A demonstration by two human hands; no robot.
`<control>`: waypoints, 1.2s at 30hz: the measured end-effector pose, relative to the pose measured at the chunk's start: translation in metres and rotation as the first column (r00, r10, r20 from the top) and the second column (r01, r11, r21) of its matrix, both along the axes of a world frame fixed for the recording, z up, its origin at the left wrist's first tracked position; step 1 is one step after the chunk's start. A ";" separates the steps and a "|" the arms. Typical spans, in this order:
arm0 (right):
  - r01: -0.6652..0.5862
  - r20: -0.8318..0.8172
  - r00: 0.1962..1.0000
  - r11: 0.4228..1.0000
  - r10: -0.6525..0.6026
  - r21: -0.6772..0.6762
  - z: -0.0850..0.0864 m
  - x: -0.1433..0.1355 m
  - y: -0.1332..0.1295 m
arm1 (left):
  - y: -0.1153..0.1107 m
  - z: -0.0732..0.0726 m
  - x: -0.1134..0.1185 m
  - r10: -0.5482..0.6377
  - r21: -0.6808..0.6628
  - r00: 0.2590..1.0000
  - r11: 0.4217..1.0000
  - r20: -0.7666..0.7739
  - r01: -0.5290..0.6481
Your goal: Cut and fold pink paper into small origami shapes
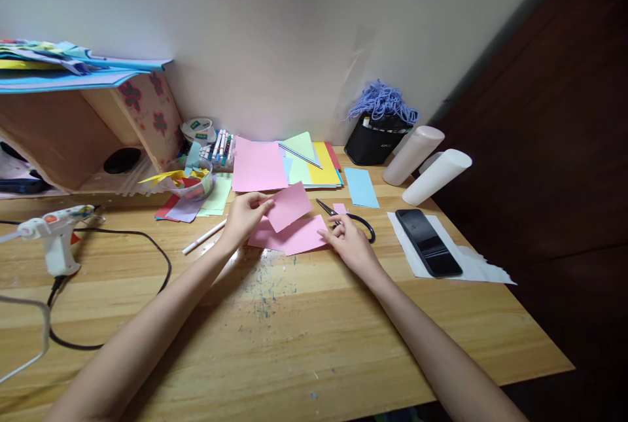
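My left hand [246, 215] pinches a small pink paper piece [290, 206] by its left edge, tilted above the table. Below it, a wider pink sheet [299, 239] lies on the wood, partly covered by the raised piece. My right hand [347, 239] is at that sheet's right end, thumb and finger at its edge. Black-handled scissors [367, 226] lie partly under my right hand, their blades pointing up and left. A small pink scrap [339, 208] sits beside the blades. Left of the sheet is a white marker [205, 237].
Colored papers [260, 165] and a light blue piece [362, 187] lie behind. A phone [428, 242] and two rolls [436, 176] stand or lie right. At left are a glue gun [59, 239], its cable, and a scrap bowl [191, 190].
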State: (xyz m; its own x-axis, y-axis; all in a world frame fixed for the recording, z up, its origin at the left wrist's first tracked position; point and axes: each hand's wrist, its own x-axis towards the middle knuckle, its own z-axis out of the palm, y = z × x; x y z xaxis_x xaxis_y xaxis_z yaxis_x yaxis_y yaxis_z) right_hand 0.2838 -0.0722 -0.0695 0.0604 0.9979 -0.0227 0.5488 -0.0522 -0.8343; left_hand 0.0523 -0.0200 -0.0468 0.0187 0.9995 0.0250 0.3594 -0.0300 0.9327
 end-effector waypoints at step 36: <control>-0.552 0.525 0.795 0.718 0.302 0.423 0.014 -0.016 -0.016 | -0.046 0.012 0.044 -0.245 -0.336 0.784 0.801 0.570 0.495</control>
